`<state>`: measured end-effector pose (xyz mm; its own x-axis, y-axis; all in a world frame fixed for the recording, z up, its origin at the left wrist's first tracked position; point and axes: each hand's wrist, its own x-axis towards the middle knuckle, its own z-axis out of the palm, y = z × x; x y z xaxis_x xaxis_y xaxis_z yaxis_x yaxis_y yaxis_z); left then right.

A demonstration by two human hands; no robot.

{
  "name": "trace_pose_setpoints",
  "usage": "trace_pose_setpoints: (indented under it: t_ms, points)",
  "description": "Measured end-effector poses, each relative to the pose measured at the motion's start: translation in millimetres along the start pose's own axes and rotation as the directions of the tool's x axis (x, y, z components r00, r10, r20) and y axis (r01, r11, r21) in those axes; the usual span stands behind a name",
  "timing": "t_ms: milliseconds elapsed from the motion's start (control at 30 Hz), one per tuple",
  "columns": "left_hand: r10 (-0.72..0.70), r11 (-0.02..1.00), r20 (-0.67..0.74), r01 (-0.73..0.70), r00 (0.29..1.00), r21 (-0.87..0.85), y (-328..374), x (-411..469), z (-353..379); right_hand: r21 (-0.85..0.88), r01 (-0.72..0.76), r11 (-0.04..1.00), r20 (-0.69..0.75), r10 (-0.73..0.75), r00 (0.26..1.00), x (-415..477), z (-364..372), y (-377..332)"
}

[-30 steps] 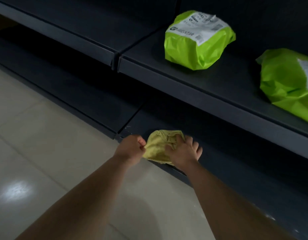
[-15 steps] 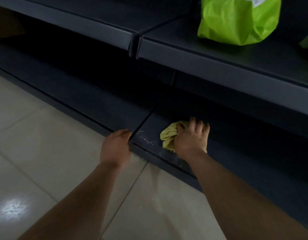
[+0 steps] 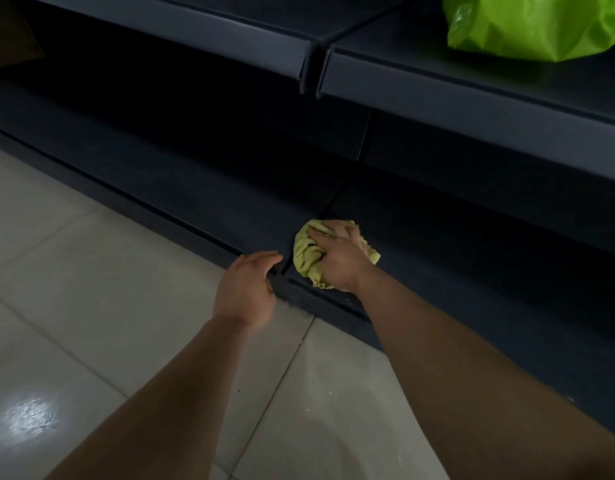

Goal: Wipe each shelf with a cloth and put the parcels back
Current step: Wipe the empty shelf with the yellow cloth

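The right hand (image 3: pixel 339 258) grips a bunched yellow cloth (image 3: pixel 307 256) and presses it on the bottom shelf (image 3: pixel 437 271) near its front edge, just beside the seam between panels; the left hand (image 3: pixel 245 289) rests loose and empty at that edge. One green parcel (image 3: pixel 527 26) sits on the shelf above, so wiping here looks unfinished, with no parcels on this bottom level yet

Crumpled yellow cloth (image 3: pixel 307 258) on dark bottom shelf (image 3: pixel 437 244), green parcel (image 3: pixel 527 26) above
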<state>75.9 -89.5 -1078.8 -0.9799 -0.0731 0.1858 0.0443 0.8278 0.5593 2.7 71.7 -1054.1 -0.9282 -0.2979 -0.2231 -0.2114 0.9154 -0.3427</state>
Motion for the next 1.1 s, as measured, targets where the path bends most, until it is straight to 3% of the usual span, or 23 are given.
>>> trace_pose_setpoints:
  t_ms: [333,533,767,967,1100]
  points:
    - [-0.007,0.999,0.155,0.013,0.988,-0.041,-3,-6,-1,0.051,0.248,0.967,-0.072,-0.245,0.967,-28,19,14]
    - [-0.003,0.992,0.228,-0.026,0.974,0.125,6,-9,5,0.029,0.256,0.966,-0.108,-0.252,0.962,-64,24,35]
    - [-0.017,0.954,0.294,-0.072,0.956,0.291,43,-16,21,0.027,0.195,0.98,-0.158,-0.188,0.969,-115,21,87]
    - [0.055,0.941,0.379,-0.175,0.924,0.29,76,-18,33,0.057,-0.036,0.998,-0.185,0.046,0.982,-155,-7,145]
    - [0.036,0.956,0.394,-0.147,0.918,0.256,78,-13,37,0.069,-0.123,0.99,-0.182,0.134,0.974,-149,-18,147]
